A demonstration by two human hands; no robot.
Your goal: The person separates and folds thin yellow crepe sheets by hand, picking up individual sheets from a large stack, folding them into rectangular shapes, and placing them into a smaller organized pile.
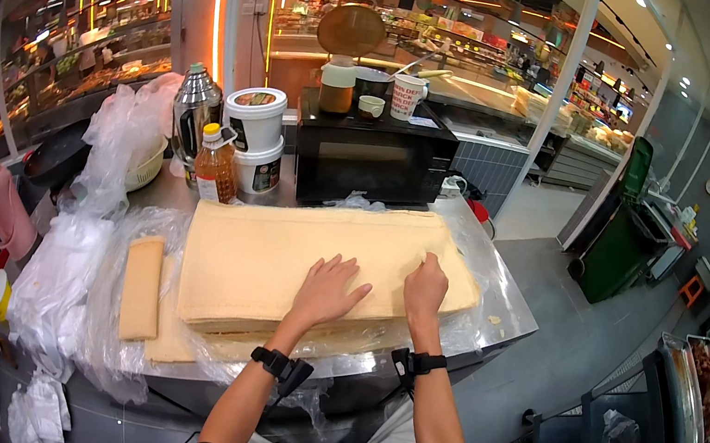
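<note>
A thick stack of thin pale yellow sheets (265, 256), which look like tofu skin, lies on clear plastic film before me. My left hand (326, 290) rests palm down on top of it, fingers apart and holding nothing. Near the right end, my right hand (426, 290) is curled, with thumb and fingertips pinching the pale surface of the top sheet. The sheets have an uneven, loosened edge by that hand. A folded, darker yellow piece (142, 288) lies left of the stack, over a flat pale sheet (171, 345).
Behind the stack stand an oil bottle (217, 163), white tubs (254, 117), a steel thermos (195, 114) and a black microwave (372, 161). White plastic bags (59, 285) cover the left side. The metal counter (511, 318) ends at the right; a green bin (621, 252) stands beyond.
</note>
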